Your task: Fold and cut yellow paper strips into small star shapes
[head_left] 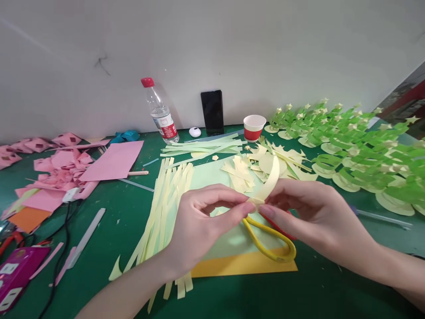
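Note:
Both hands meet above the paper stack, pinching one pale yellow paper strip. Thumb and fingers of my left hand close on its folded lower end. My right hand grips the same fold from the other side, and the strip's free end curves upward. Just beneath lie scissors with a yellow handle loop; a red part shows behind my right fingers, and the blades are hidden. A light green sheet rests on a yellow-orange sheet. Several pale yellow strips lie left of my left hand.
Green paper trees crowd the right side. Paper scraps, a paper cup, a dark phone and a bottle stand or lie toward the wall. Pink paper and a power strip are at left.

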